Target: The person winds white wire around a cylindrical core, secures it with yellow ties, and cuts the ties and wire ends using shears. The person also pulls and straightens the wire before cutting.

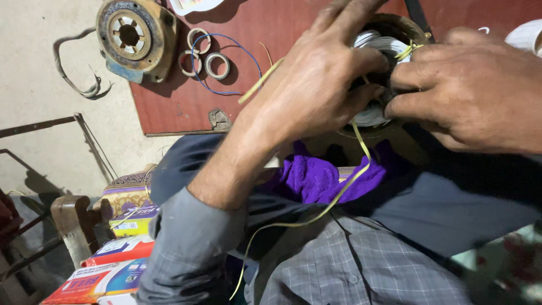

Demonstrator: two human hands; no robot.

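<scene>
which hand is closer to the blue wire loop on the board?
Left. The left hand sits just right of the blue wire loop, apart from it, fingers on the white winding. The right hand is beyond the winding, farther off.

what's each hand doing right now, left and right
Left hand: fingers curled, pressing on the white wire coil; a firm grip cannot be told.
Right hand: fingers bent, pinching at the coil's edge by the yellow sleeve.

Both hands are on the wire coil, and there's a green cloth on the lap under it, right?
Not quite: the cloth is purple, not green, as the head view shows. The left hand and right hand are both on the wire coil, above the lap.
</scene>
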